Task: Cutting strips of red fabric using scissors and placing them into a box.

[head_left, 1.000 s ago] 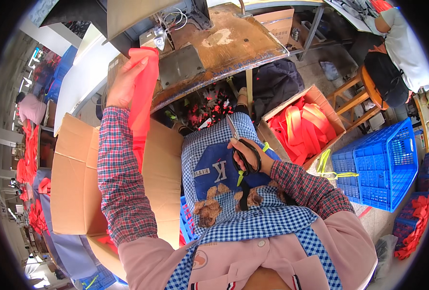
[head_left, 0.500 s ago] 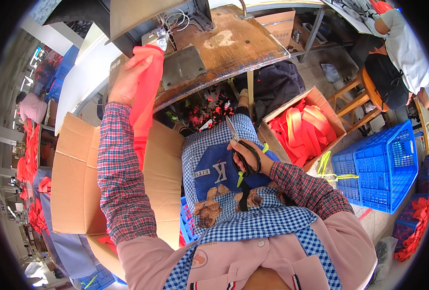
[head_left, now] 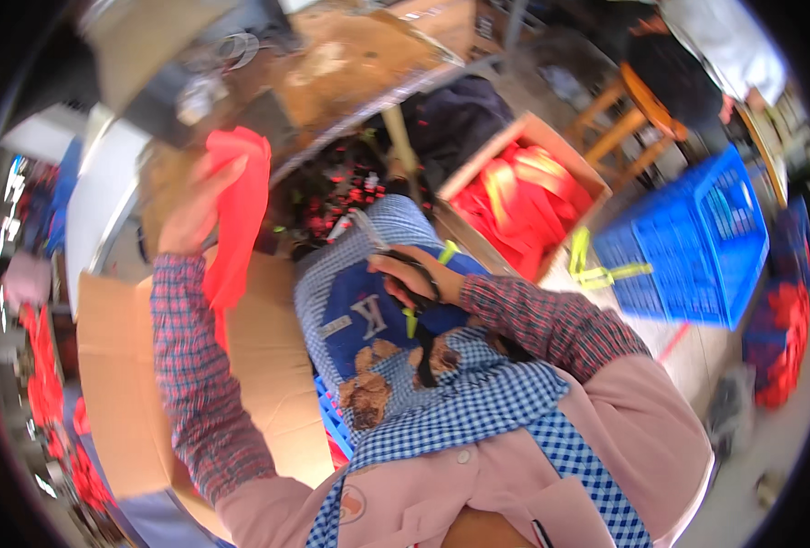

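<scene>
I wore a pale pink jacket (head_left: 606, 457) with a round button just below the collar and a small orange round badge on the chest. My sleeves (head_left: 195, 384) were red and blue plaid, snug down to the cuffs, and both forearms showed the same check. Over my lap lay a blue and white gingham apron (head_left: 478, 402), with a darker blue patch bearing a white letter and brown bear figures just below that patch. My hands were bare.
</scene>
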The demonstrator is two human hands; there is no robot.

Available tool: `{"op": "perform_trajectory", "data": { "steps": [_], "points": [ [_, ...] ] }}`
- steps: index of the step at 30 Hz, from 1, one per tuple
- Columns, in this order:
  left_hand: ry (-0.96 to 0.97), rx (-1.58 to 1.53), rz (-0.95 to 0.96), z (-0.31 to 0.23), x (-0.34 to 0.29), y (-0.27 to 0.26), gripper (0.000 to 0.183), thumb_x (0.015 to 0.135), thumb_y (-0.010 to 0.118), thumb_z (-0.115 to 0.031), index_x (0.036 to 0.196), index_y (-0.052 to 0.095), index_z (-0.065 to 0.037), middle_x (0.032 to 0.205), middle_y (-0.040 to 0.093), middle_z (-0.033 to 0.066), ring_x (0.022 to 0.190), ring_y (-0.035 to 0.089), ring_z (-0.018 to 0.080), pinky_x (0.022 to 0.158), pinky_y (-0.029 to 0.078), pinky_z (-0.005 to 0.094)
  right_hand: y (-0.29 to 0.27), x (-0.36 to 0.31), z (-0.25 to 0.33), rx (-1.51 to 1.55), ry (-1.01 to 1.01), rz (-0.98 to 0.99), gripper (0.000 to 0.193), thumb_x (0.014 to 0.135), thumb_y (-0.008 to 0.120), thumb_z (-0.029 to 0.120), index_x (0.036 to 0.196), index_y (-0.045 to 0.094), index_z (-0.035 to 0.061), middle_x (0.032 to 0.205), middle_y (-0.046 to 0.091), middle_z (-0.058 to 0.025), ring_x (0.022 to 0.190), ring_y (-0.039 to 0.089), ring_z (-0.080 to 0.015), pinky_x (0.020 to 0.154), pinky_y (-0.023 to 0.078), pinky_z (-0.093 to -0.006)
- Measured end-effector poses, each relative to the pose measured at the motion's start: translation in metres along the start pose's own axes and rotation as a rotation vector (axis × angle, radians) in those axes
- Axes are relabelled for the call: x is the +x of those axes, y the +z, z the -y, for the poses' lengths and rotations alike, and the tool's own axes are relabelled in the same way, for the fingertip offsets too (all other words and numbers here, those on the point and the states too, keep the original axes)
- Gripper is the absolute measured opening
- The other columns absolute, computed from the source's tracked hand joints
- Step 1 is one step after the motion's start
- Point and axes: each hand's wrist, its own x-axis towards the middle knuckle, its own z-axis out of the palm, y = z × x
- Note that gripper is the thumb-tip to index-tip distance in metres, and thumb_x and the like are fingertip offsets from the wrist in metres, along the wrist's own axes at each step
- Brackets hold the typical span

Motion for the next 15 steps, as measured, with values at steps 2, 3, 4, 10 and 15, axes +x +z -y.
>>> {"op": "perform_trajectory", "data": {
  "steps": [2, 3, 4, 10, 15],
  "points": [
    [-0.057, 0.027, 0.126, 0.0, 0.009, 0.037, 0.029, 0.094, 0.06, -0.017, 0.119, 0.06, -0.002, 0.109, 0.066, 0.0053, 0.097, 0.064, 0.0126, 0.086, 0.05, 0.0268, 0.002, 0.001, -0.003, -0.006, -0.023, 0.007, 0.04, 0.095, 0.053, 0.043, 0.099, 0.056, 0.004, 0.065, 0.054, -0.0038, 0.05, 0.053, -0.0115, 0.043, 0.044, -0.0273],
    [-0.045, -0.004, 0.168, 0.0, 0.02, 0.067, 0.03, 0.094, 0.06, -0.016, 0.12, 0.059, -0.001, 0.11, 0.066, 0.0056, 0.097, 0.064, 0.0127, 0.086, 0.05, 0.0268, 0.001, 0.0, 0.0, 0.01, -0.018, 0.0, 0.039, 0.096, 0.053, 0.042, 0.098, 0.056, 0.0034, 0.064, 0.054, -0.0039, 0.048, 0.052, -0.0117, 0.043, 0.043, -0.0272],
    [-0.03, -0.033, 0.191, -0.001, 0.024, 0.094, 0.031, 0.094, 0.06, -0.016, 0.12, 0.058, 0.0, 0.11, 0.065, 0.0058, 0.097, 0.063, 0.0128, 0.087, 0.05, 0.0267, 0.002, -0.001, 0.003, 0.02, -0.014, 0.012, 0.038, 0.096, 0.052, 0.041, 0.097, 0.056, 0.0028, 0.063, 0.055, -0.0041, 0.046, 0.052, -0.012, 0.043, 0.042, -0.0271],
    [0.361, 0.269, 0.122, 0.007, 0.073, 0.179, 0.066, 0.092, 0.065, -0.029, 0.139, 0.035, 0.005, 0.133, 0.049, 0.0227, 0.125, 0.049, 0.0219, 0.1, 0.043, 0.0338, 0.004, -0.002, 0.0, -0.071, 0.052, 0.027, 0.036, 0.095, 0.054, 0.039, 0.089, 0.054, 0.0033, 0.063, 0.056, -0.0048, 0.046, 0.054, -0.0135, 0.042, 0.044, -0.0287],
    [0.257, 0.426, 0.185, 0.017, 0.014, 0.152, 0.036, 0.094, 0.061, -0.016, 0.126, 0.055, 0.001, 0.116, 0.063, 0.0141, 0.109, 0.06, 0.0179, 0.094, 0.047, 0.031, -0.003, -0.004, -0.005, 0.081, 0.007, 0.008, 0.034, 0.094, 0.056, 0.037, 0.089, 0.052, 0.0033, 0.064, 0.056, -0.0052, 0.047, 0.054, -0.0134, 0.042, 0.045, -0.0282]
  ]
}}
